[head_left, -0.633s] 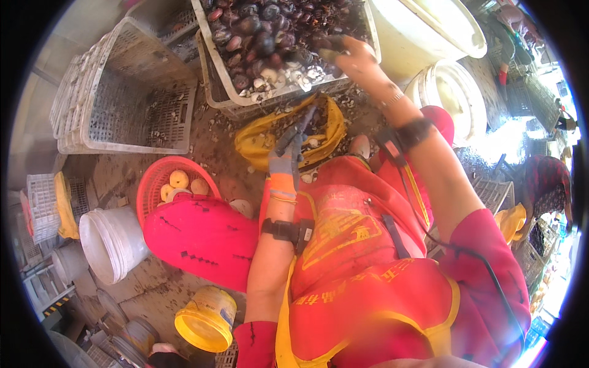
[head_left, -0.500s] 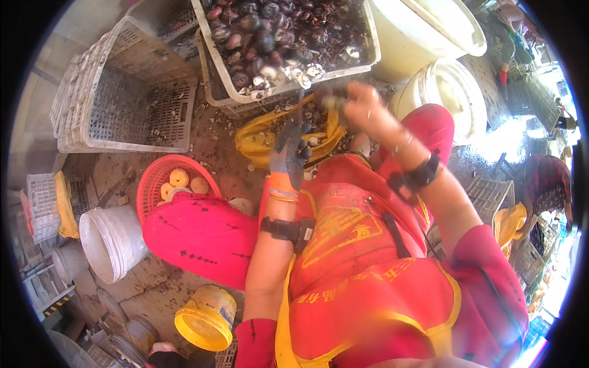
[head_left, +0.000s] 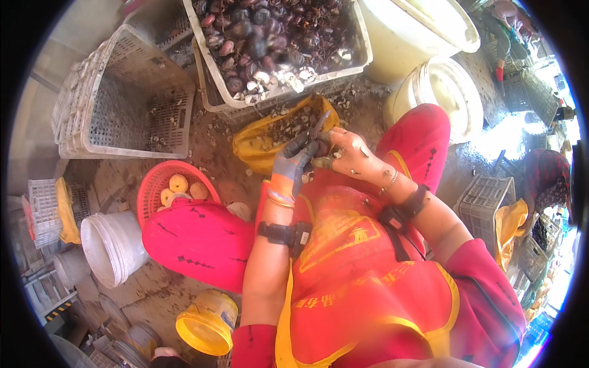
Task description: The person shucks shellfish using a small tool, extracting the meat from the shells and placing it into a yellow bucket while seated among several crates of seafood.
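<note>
My left hand (head_left: 293, 161), in a grey glove with an orange cuff, is closed on a small knife. The knife's narrow blade (head_left: 321, 124) points up and away between my hands. My bare right hand (head_left: 353, 153), flecked with bits, is closed with its fingertips against my left. A dark round piece (head_left: 321, 147) is pinched there, partly hidden by fingers. Just beyond lies an open yellow sack (head_left: 254, 138) with dark and white scraps. Behind it, a pale crate (head_left: 294, 93) holds dark purplish round pieces (head_left: 261, 46) and some white ones (head_left: 297, 80).
To the left stand an emptied-looking grey crate (head_left: 132, 150), a red basket (head_left: 147, 184) with yellowish round fruits, a white bucket (head_left: 107, 245) and a yellow bucket (head_left: 205, 328). Pale tubs (head_left: 438, 98) stand at the right. Other people (head_left: 546, 178) are at far right.
My right hand has come back from beside the crate's near edge and now meets my left. The blade has tilted right, and my left hand has shifted slightly.
</note>
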Tool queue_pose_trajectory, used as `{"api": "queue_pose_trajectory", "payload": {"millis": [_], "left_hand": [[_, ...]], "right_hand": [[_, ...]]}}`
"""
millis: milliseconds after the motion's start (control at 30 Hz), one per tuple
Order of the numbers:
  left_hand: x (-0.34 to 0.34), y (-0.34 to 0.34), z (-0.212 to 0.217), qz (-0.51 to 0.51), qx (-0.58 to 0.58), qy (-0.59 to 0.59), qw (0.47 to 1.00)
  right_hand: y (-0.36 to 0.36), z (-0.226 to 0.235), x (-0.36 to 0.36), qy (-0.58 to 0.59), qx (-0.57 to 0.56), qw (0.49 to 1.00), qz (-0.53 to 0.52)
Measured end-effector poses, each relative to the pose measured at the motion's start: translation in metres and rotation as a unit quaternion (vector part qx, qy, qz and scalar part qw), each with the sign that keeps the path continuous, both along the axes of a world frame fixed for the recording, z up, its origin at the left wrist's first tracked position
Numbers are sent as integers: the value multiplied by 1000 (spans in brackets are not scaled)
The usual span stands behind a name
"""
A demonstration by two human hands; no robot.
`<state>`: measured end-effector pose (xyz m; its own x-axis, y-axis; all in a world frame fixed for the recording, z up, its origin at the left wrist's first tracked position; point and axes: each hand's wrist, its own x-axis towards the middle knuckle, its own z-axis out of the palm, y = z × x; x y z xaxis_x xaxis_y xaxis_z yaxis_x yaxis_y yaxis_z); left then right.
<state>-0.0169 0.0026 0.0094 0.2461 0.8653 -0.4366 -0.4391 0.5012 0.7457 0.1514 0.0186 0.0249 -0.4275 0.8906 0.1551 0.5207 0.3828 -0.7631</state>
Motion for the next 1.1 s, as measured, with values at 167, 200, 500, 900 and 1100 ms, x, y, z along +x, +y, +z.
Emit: {"api": "queue_pose_trajectory", "payload": {"millis": [167, 200, 500, 900, 1100], "left_hand": [[-11, 6, -40, 102, -42, 167, 980], [-17, 9, -29, 88, -62, 205, 973], [-13, 0, -34, 62, 91, 121, 987], [-2, 1, -3, 73, 453, 359, 813], [-4, 2, 3, 91, 530, 403, 741]], "right_hand": [[1, -13, 16, -21, -72, 997, -33], [3, -31, 24, -12, -96, 993, -65], [5, 4, 31, 111, -262, 955, -86], [6, 24, 25, -36, -74, 996, 31], [10, 8, 35, 12, -181, 980, -76]]}}
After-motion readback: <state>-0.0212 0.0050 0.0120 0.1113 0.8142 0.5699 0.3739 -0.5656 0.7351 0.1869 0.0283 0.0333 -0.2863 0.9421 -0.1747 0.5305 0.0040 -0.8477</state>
